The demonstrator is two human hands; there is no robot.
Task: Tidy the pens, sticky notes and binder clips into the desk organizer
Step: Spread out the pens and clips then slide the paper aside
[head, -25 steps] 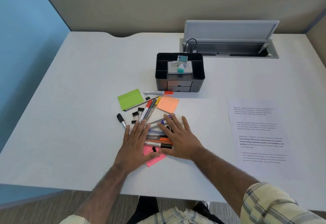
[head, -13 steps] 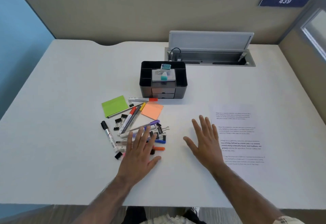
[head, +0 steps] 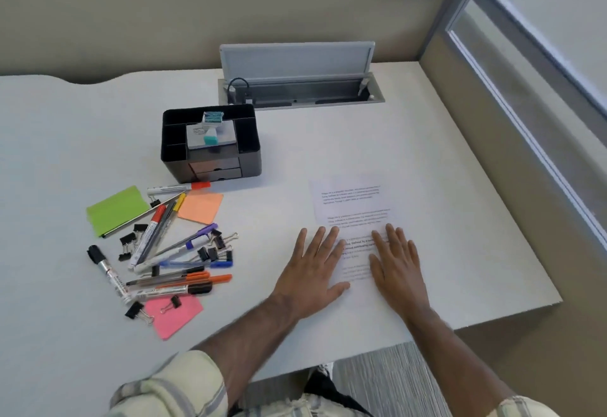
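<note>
Both hands, left hand (head: 312, 268) and right hand (head: 399, 265), lie flat on the printed sheet (head: 353, 206).

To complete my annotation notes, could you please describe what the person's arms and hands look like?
The left hand and right hand are bare: no gloves, rings or watch show. The left sleeve and right sleeve are pale cream plaid with grey-blue lines, ending near the elbow. The forearms are uncovered.
</note>
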